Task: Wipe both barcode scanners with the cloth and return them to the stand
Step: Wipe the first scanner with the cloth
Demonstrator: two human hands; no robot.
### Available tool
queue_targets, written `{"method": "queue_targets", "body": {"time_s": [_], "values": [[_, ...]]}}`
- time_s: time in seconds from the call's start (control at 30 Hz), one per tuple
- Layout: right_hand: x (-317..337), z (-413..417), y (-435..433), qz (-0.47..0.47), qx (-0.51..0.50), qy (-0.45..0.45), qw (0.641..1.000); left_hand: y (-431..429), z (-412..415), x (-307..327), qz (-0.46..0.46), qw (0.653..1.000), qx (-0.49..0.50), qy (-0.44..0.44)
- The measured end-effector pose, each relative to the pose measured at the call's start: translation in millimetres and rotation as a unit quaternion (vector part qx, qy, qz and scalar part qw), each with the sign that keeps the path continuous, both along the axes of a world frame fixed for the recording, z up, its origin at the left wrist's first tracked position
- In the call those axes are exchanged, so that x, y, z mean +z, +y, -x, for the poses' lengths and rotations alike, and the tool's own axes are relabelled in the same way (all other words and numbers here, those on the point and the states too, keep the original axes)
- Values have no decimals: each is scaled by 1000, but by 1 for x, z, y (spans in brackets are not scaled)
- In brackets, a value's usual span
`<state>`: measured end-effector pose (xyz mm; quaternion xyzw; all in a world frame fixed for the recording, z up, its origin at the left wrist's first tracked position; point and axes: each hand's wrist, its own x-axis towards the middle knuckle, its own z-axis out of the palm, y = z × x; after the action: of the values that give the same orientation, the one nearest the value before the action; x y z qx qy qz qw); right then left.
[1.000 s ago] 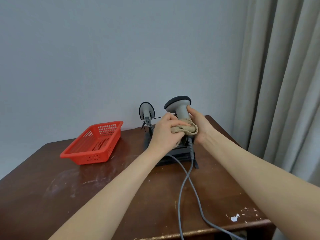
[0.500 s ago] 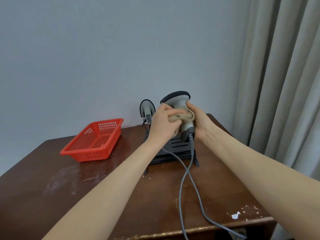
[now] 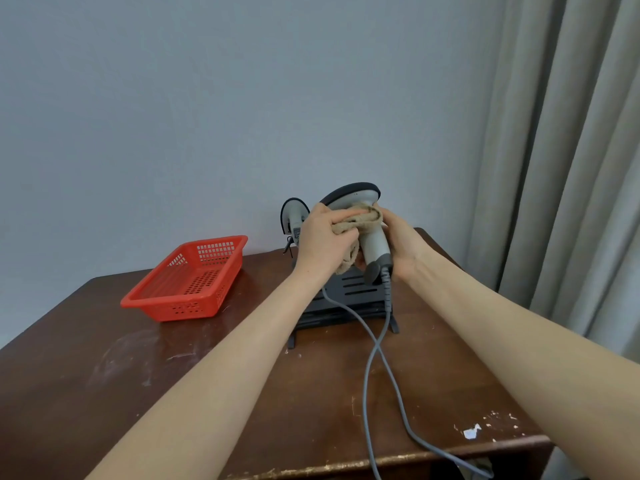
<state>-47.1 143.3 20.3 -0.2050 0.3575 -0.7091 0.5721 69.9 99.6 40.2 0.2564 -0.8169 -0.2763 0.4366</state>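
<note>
A grey barcode scanner [image 3: 372, 239] with a dark-rimmed head is held upright above the black stand [image 3: 349, 299]. My right hand [image 3: 401, 244] grips its handle from the right. My left hand [image 3: 323, 242] holds a crumpled tan cloth [image 3: 360, 220] against the scanner's neck, just below the head. A second grey scanner [image 3: 293, 216] stands behind my left hand at the stand's back left, partly hidden.
Two grey cables [image 3: 377, 348] run from the scanners across the brown wooden table [image 3: 173, 375] to its front edge. A red plastic basket [image 3: 188, 278] sits at the back left. A grey curtain [image 3: 568, 168] hangs on the right.
The scanner has been lifted higher off the stand. The cloth in my left hand has slid up from the lower handle to the neck under the head.
</note>
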Motion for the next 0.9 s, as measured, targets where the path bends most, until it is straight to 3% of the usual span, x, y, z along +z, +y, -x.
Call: {"method": "queue_targets", "body": {"time_s": [0.27,0.5,0.67,0.9], "values": [[-1,9,3,-46,-29,37,998,18,-7,-20,-7,997,-64,-43],[2,3,2,-4,14,-3,1000,5,3,-7,-29,999,-1,17],[2,11,5,-37,-19,25,999,22,-5,-21,-28,997,-67,-31],[4,-2,0,-10,16,4,1000,-10,7,-1,-48,998,1,45]]}}
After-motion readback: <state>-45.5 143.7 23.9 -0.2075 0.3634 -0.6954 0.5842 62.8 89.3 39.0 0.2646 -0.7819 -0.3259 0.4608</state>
